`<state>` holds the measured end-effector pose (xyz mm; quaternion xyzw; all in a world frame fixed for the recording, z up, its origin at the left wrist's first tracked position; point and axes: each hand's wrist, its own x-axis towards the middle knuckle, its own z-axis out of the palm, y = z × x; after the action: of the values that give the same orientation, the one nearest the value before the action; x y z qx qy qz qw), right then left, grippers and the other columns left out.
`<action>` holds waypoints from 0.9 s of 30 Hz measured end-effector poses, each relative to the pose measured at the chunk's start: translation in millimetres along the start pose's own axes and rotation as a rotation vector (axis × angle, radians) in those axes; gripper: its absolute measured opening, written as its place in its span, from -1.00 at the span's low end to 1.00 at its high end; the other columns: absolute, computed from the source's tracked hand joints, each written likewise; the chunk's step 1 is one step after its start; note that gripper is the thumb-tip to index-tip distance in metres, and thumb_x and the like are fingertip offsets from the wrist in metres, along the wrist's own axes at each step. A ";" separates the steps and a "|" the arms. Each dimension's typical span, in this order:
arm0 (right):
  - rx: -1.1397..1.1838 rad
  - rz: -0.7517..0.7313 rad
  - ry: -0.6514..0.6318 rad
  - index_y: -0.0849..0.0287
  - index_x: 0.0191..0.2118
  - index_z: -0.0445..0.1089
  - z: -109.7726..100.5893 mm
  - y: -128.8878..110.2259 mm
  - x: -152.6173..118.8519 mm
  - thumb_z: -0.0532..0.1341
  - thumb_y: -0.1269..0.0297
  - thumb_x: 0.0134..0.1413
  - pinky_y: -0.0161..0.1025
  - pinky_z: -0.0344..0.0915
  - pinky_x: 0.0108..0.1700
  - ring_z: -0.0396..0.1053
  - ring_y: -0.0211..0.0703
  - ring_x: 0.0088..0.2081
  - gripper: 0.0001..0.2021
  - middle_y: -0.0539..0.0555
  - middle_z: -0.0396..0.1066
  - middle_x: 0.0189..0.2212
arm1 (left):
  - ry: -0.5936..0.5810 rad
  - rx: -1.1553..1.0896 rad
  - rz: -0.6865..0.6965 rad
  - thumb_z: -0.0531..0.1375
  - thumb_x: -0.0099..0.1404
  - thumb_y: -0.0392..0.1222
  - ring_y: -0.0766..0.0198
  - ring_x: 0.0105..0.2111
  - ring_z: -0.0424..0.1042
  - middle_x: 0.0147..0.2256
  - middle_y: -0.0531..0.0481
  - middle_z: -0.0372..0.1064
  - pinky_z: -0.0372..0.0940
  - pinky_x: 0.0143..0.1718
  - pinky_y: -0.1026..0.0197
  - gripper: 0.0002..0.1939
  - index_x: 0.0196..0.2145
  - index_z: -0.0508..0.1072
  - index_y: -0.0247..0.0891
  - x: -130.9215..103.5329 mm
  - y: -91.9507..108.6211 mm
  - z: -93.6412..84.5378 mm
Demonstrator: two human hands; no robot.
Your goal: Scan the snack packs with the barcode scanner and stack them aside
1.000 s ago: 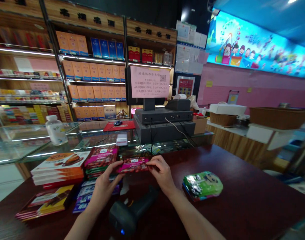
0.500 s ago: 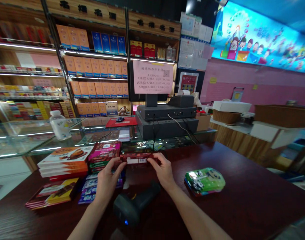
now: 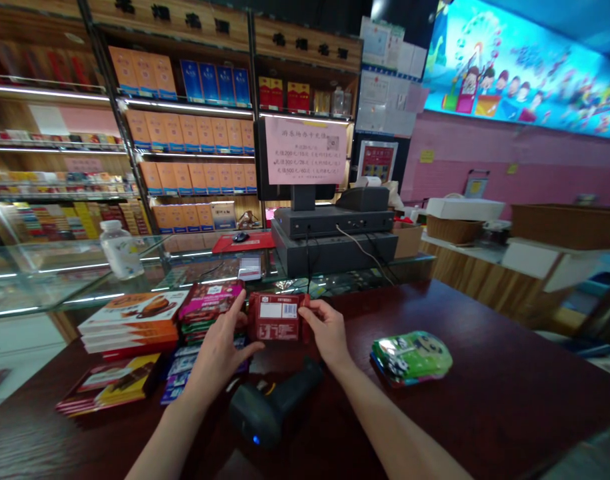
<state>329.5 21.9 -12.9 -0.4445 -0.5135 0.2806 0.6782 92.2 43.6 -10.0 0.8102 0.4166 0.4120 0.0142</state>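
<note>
You had the red packet point(image 3: 275, 328) beyond the scanner point(image 3: 257, 415), barcode point(image 3: 290, 311) facing you, right hand point(image 3: 329, 333) pinching its right end. Left hand point(image 3: 219, 350) was spread; couldn't tell if it touched. Likely risks: packet pivoting or slipping from that one-end pinch, or left fingers knocking the pink-topped stack point(image 3: 205, 305) just beside them.

From here I can make out a clear bottle point(image 3: 121, 253) on the glass counter point(image 3: 87, 279), a mouse point(image 3: 241, 237) on a red mat point(image 3: 263, 241), a pink sign point(image 3: 305, 152) across the monitor point(image 3: 261, 170), and, behind, shelves point(image 3: 185, 109) lined with orange boxes point(image 3: 183, 133)
</note>
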 end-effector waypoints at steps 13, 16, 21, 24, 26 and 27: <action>0.005 -0.019 -0.116 0.16 -0.33 0.56 2.9 -1.1 -3.3 0.32 0.16 0.06 -0.25 0.35 -0.29 0.47 -0.12 -0.38 -0.83 0.04 0.58 -0.40 | -0.067 0.460 0.025 0.36 0.15 -0.02 -0.05 -0.09 0.38 -0.12 -0.10 0.39 0.29 -0.03 -0.05 0.03 0.42 -0.11 -0.02 1.5 16.9 -9.2; 0.007 -0.019 -0.129 0.17 -0.35 0.56 2.0 -2.7 -2.8 0.33 0.15 0.05 -0.26 0.34 -0.30 0.45 -0.13 -0.39 -0.82 0.03 0.57 -0.42 | -0.029 0.464 0.036 0.38 0.14 -0.02 -0.07 -0.03 0.37 0.02 -0.18 0.33 0.30 -0.02 -0.06 0.01 0.41 -0.04 0.01 0.0 16.5 -10.4; 0.020 0.009 -0.153 0.18 -0.36 0.56 1.9 -3.7 -1.8 0.34 0.13 0.04 -0.26 0.33 -0.28 0.45 -0.13 -0.39 -0.80 0.03 0.57 -0.42 | -0.021 0.406 0.224 0.34 0.22 -0.11 -0.12 0.30 0.12 0.35 -0.21 0.08 0.11 0.26 -0.15 -0.01 0.42 -0.13 -0.04 -0.5 12.9 -11.2; 0.040 0.021 -0.162 0.18 -0.35 0.57 1.9 -2.3 -1.6 0.34 0.12 0.04 -0.26 0.33 -0.27 0.45 -0.13 -0.38 -0.79 0.03 0.57 -0.41 | -0.033 0.398 0.313 0.29 0.27 -0.10 -0.06 0.36 0.06 0.35 -0.17 0.13 -0.07 0.37 -0.16 -0.06 0.43 -0.16 -0.10 0.5 11.1 -12.0; 0.052 0.025 -0.160 0.18 -0.35 0.57 1.7 -0.4 -1.4 0.35 0.13 0.03 -0.26 0.34 -0.26 0.46 -0.13 -0.38 -0.79 0.02 0.58 -0.41 | -0.020 0.399 0.332 0.27 0.28 -0.08 -0.05 0.35 0.09 0.32 -0.17 0.17 -0.11 0.38 -0.17 -0.08 0.43 -0.13 -0.11 0.6 9.7 -12.2; 0.059 0.028 -0.161 0.18 -0.34 0.57 1.7 0.7 -1.1 0.35 0.13 0.03 -0.26 0.34 -0.26 0.46 -0.13 -0.37 -0.79 0.02 0.57 -0.40 | -0.014 0.400 0.336 0.27 0.28 -0.07 -0.05 0.34 0.11 0.32 -0.16 0.19 -0.12 0.39 -0.17 -0.10 0.43 -0.11 -0.11 0.4 8.9 -12.2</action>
<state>327.6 21.8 -13.9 -0.4076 -0.5514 0.3400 0.6436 90.0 34.2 1.5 0.8577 0.3492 0.3121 -0.2122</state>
